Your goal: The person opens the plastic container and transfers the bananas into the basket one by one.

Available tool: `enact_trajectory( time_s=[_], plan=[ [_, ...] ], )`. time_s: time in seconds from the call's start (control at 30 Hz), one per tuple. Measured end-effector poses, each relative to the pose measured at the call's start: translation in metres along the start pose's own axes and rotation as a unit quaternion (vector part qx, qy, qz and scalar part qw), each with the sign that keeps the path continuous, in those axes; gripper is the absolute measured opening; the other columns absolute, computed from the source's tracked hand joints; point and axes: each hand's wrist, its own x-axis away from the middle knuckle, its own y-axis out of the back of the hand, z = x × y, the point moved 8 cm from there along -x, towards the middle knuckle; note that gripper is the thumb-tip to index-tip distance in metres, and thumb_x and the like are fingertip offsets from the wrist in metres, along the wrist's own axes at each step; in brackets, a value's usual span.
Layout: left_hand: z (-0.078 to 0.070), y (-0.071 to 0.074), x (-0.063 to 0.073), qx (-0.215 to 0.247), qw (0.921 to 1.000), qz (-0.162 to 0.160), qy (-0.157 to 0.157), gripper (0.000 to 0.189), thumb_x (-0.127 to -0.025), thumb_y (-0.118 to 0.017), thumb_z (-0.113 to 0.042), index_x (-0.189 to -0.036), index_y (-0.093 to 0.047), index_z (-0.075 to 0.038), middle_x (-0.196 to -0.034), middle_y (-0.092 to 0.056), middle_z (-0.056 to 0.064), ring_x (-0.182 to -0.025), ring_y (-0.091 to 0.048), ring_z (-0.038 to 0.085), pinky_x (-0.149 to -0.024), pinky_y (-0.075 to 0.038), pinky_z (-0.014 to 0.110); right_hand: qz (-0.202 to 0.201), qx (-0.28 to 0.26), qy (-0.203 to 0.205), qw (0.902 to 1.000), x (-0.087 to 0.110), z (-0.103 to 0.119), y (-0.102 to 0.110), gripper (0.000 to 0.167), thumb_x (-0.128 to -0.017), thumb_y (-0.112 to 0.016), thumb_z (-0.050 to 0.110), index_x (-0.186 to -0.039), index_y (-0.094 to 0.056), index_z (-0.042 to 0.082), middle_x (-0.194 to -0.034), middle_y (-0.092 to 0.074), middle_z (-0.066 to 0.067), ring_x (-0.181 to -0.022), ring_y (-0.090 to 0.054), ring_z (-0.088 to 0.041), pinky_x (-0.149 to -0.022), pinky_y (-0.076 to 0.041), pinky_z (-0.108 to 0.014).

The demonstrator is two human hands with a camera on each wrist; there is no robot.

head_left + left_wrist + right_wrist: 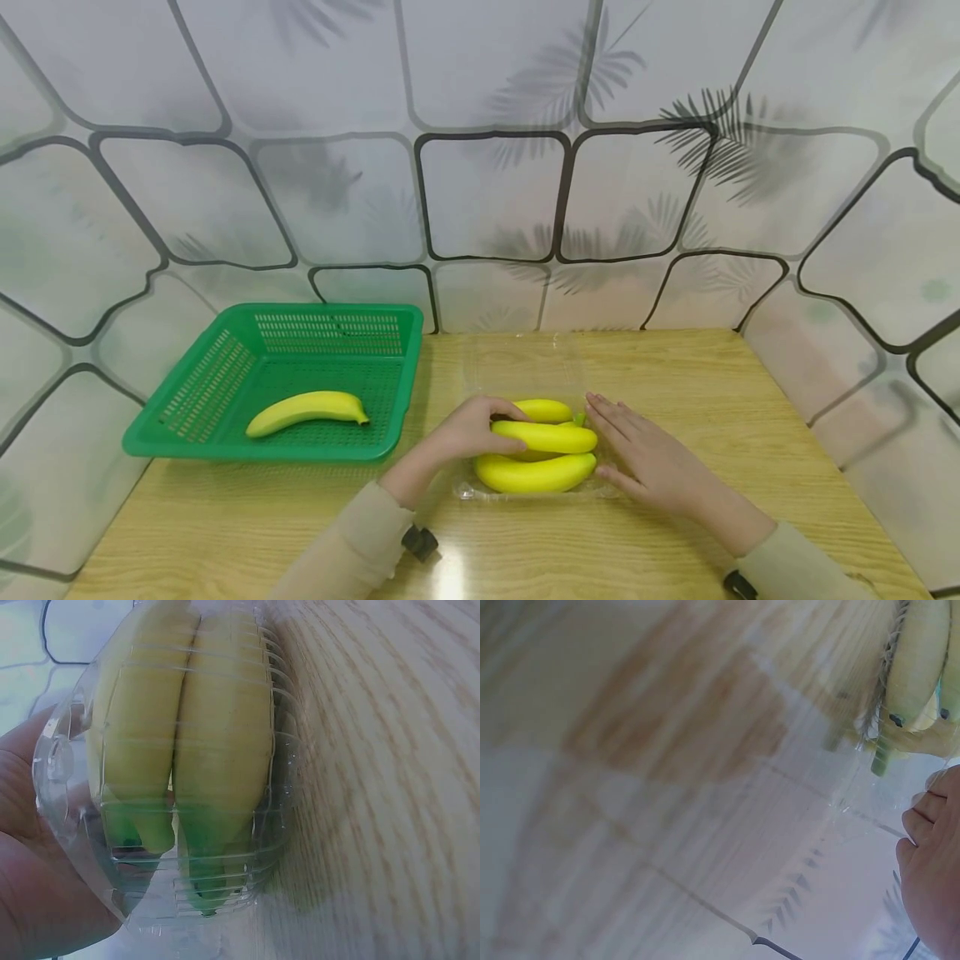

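Several yellow bananas lie in a clear plastic clamshell box (468, 493), its transparent lid (521, 367) folded back. My left hand (471, 429) reaches over the box's left side. Its thumb and fingers grip the left end of the top banana (555, 437). Nearest the front lies another banana (536, 473), and one more (543, 410) shows at the back. My right hand (656, 458) has its fingers extended along the box's right side, by the banana ends. Through the ribbed wall in the left wrist view, two banana ends (225, 712) with green tips are visible.
A green plastic basket (408, 383) with slotted sides stands to the left of the box. Inside it lies a single banana (307, 412). Both stand on a wood-grain table (675, 367), with a patterned wall covering (487, 200) behind.
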Motion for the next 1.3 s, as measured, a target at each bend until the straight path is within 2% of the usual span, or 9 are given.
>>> enact_trajectory(
  time_s=[0.27,0.67,0.97,1.1,1.3],
  plan=[
    [0.003,0.005,0.002,0.021,0.9995,-0.014,0.019,0.035,-0.089,-0.085,-0.020,-0.122,-0.079,-0.009,-0.129,-0.075,0.009,-0.112,-0.064,0.018,-0.099,-0.056,0.035,-0.003,0.005,0.000,1.0000,0.001,0.000,-0.001,0.073,-0.106,-0.062,0.041,-0.158,-0.042,-0.006,-0.165,-0.043,-0.024,-0.150,-0.047,-0.037,-0.135,-0.002,-0.021],
    [0.001,0.014,0.005,0.054,0.9973,-0.032,0.038,0.035,-0.090,-0.083,-0.017,-0.124,-0.078,-0.010,-0.134,-0.072,0.011,-0.116,-0.066,0.022,-0.100,-0.059,0.036,0.004,0.011,-0.007,0.9999,0.001,0.000,-0.002,0.075,-0.106,-0.061,0.043,-0.159,-0.041,-0.005,-0.166,-0.042,-0.024,-0.149,-0.047,-0.038,-0.135,0.000,-0.021],
    [-0.010,0.023,0.012,0.058,0.9971,-0.040,0.028,0.034,-0.091,-0.082,-0.015,-0.125,-0.078,-0.010,-0.135,-0.071,0.012,-0.114,-0.065,0.020,-0.095,-0.058,0.029,0.006,0.005,-0.010,0.9999,0.001,0.000,-0.002,0.075,-0.107,-0.061,0.043,-0.160,-0.039,-0.006,-0.166,-0.042,-0.025,-0.149,-0.048,-0.039,-0.134,0.003,-0.019],
    [-0.014,0.028,0.016,0.057,0.9970,-0.045,0.026,0.034,-0.092,-0.081,-0.015,-0.125,-0.077,-0.010,-0.133,-0.071,0.012,-0.108,-0.065,0.018,-0.090,-0.057,0.026,0.006,0.004,-0.011,0.9999,0.001,0.000,-0.002,0.076,-0.106,-0.061,0.044,-0.160,-0.039,-0.006,-0.165,-0.042,-0.025,-0.149,-0.048,-0.039,-0.133,0.005,-0.018],
    [-0.015,0.036,0.021,0.065,0.9963,-0.048,0.029,0.036,-0.092,-0.080,-0.014,-0.128,-0.076,-0.007,-0.129,-0.072,0.014,-0.101,-0.064,0.015,-0.085,-0.057,0.024,0.004,0.002,-0.008,1.0000,0.000,0.000,-0.002,0.075,-0.106,-0.061,0.043,-0.159,-0.040,-0.006,-0.165,-0.042,-0.025,-0.150,-0.047,-0.039,-0.135,0.000,-0.020]
  ],
)
